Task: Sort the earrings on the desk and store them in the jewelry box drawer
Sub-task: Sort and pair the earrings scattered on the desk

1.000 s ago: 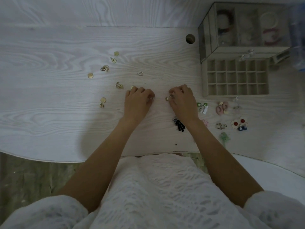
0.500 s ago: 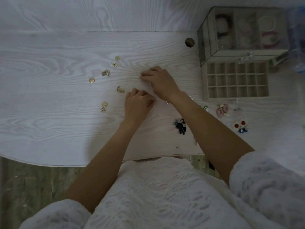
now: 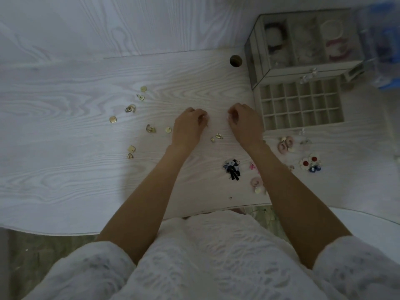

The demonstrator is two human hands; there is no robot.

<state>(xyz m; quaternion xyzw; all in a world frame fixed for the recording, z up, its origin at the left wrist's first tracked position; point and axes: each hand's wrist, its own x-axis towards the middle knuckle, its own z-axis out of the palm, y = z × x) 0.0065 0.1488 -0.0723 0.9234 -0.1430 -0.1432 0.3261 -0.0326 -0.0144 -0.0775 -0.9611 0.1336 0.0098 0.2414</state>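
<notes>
both hands curled, fingertips tucked — can't tell if left hand (image 3: 188, 124) or right hand (image 3: 244, 122) actually pinches an earring | gold earrings (image 3: 217, 137) on desk between the wrists | drawer (image 3: 299, 105) just right of right hand — nearer that one

Dim, bluish, underexposed overall. Light soft and diffuse, source not identifiable. Faint soft shadow on desk (image 3: 65, 169) left of left forearm. No hard glare; mild pale sheen on desk's far left. Wide-angle distortion: desk's near edge bows, jewelry box (image 3: 303, 50) leans outward. Upper right corner smeared with motion blur, blue object (image 3: 383, 46) there unreadable. Small earrings soft, low detail. White garment (image 3: 205, 256) at bottom slightly out of focus, grainy.
</notes>
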